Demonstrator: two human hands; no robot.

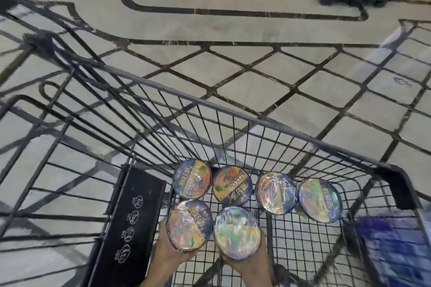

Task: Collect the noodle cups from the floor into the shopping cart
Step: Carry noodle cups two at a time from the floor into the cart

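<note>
Nearest are the two hands, each wrapped around a noodle cup from below: the left hand point(163, 251) grips one cup point(189, 225), the right hand point(250, 261) grips another point(237, 232), both held upright inside the shopping cart point(233, 109) over its near edge. This looks like the placing step; next they need lowering onto the wire bottom and letting go. Four more cups point(233, 186) already stand in a row along the cart's far wall. No cups show on the floor point(256, 70).
</note>
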